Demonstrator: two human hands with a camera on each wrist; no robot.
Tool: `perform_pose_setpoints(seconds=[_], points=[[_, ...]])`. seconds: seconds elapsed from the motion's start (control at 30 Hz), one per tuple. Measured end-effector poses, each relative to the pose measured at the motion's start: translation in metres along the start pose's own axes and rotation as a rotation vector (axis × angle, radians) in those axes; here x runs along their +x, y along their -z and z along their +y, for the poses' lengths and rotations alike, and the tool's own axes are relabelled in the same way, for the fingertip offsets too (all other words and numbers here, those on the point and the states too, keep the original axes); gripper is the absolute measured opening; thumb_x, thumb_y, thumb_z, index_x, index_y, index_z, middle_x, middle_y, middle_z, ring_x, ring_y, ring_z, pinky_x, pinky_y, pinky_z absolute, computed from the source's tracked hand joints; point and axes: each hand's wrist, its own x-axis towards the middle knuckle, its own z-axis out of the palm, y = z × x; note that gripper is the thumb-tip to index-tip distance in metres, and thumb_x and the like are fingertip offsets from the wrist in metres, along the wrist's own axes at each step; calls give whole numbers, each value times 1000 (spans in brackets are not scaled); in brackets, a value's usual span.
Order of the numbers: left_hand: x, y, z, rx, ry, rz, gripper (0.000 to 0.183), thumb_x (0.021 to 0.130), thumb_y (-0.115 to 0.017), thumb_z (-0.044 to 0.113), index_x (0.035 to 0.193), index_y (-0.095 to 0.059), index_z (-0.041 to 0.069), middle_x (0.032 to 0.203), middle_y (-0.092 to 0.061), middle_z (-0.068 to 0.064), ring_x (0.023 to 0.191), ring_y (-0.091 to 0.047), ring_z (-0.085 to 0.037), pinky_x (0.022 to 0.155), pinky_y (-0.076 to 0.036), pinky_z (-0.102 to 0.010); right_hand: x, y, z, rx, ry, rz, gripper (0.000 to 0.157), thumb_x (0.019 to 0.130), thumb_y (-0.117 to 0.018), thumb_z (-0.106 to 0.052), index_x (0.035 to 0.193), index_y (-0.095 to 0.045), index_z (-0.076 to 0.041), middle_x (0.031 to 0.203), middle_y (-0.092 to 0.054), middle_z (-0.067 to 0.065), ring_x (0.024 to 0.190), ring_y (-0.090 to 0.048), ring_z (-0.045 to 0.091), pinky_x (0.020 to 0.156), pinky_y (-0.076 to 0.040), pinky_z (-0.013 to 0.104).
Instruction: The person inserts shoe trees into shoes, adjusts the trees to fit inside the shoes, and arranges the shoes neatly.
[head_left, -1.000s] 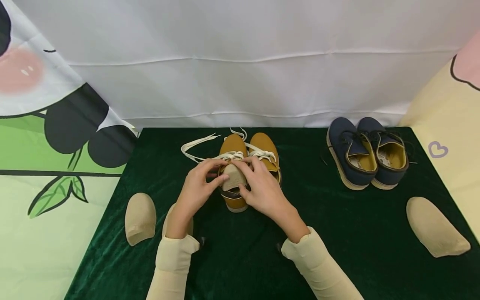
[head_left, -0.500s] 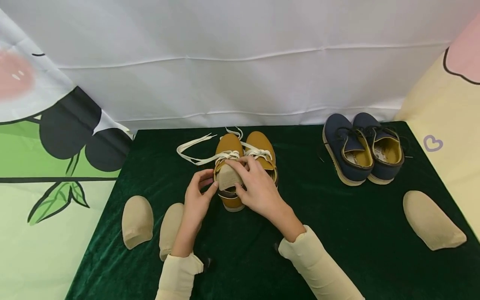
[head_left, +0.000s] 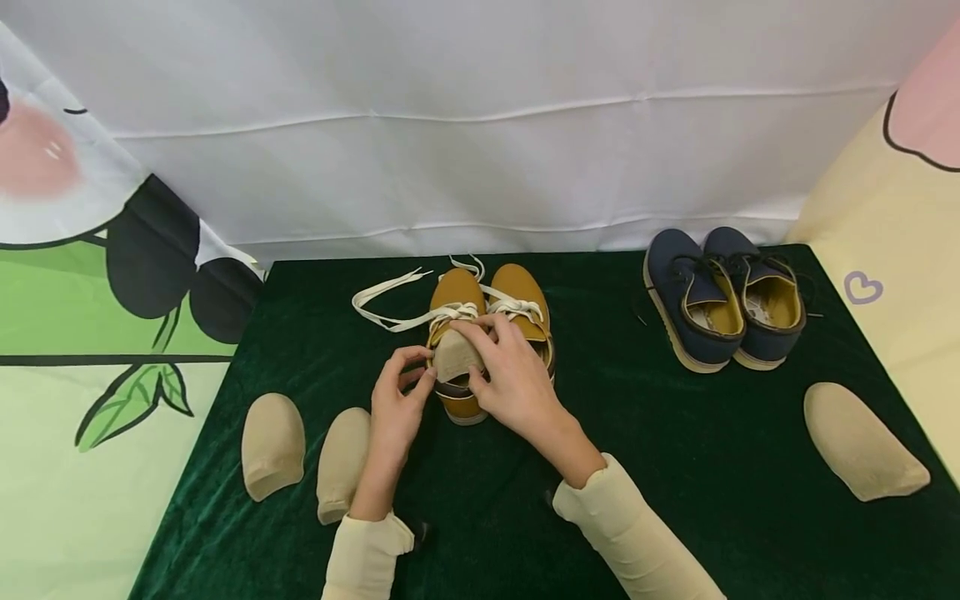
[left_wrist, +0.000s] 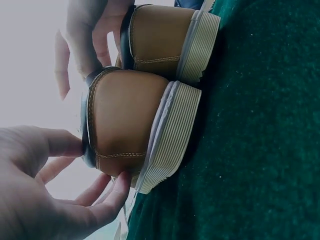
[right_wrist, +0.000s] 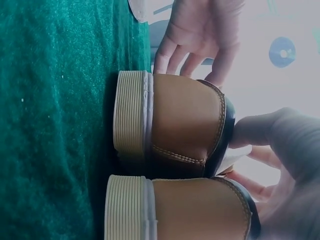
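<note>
A tan lace-up shoe point(head_left: 462, 408) with white laces stands heel toward me beside its mate point(head_left: 523, 287). A beige toe-shaped shoe insert point(head_left: 454, 357) sits in its opening, its front part hidden inside. My right hand point(head_left: 513, 379) reaches over the opening from the right, thumb and fingers bent at the insert and the dark collar. On the shoe's left side, my left hand point(head_left: 397, 400) grips it. The left wrist view shows the left thumb point(left_wrist: 67, 143) at the dark collar and a fingertip lower on the leather upper point(left_wrist: 127, 110).
Two more beige inserts, one at far left point(head_left: 273, 446) and one point(head_left: 343, 462) by my left wrist, lie on the green cloth point(head_left: 675, 517). Another insert point(head_left: 862, 446) lies at right. A navy pair of shoes point(head_left: 697, 308) stands back right. White fabric point(head_left: 480, 167) hangs behind.
My left hand has come off the insert and moved left and down to the shoe's left side. The right hand stays over the opening. The view has shifted slightly.
</note>
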Motion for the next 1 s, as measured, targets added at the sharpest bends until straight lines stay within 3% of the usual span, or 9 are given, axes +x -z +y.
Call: perform_pose_setpoints(seconds=[0.2,0.43,0.53,0.77,1.0], points=[[-1,-1,-1,24,-22,48,23,99,-68,8,121,-72,12,135,-64,-9,123,-68,-34,99,-57,-51,-1,-2,-2,3,-20,20,65,90,-77,-9,149,-55,-27,141,-53,10,107,-58,24,77,-55,39],[-1,-2,1,5,-55,96,20,96,-69,4,115,-76,6,125,-69,-12,115,-71,-31,88,-58,-22,0,-4,-3,-8,-13,27,65,91,-77,-10,149,-54,-27,142,-52,10,106,-57,23,76,-55,38],[-1,-3,2,22,-65,101,20,96,-68,4,115,-77,5,124,-69,-13,114,-72,-30,88,-58,-20,0,-4,-3,-28,-5,31,63,92,-76,-12,149,-55,-28,141,-53,9,105,-57,23,75,-54,37],[-1,-4,3,90,-48,104,21,97,-68,8,115,-78,6,126,-68,-9,115,-72,-26,89,-58,-21,1,-5,-3,-71,5,38,57,95,-75,-16,147,-58,-31,140,-54,10,104,-56,23,73,-53,36],[-3,-4,3,167,-77,77,21,99,-67,9,119,-73,8,128,-63,-11,120,-69,-28,96,-60,-46,2,-5,-3,-23,-34,24,59,93,-78,-15,147,-58,-30,139,-55,7,110,-57,25,78,-55,39]])
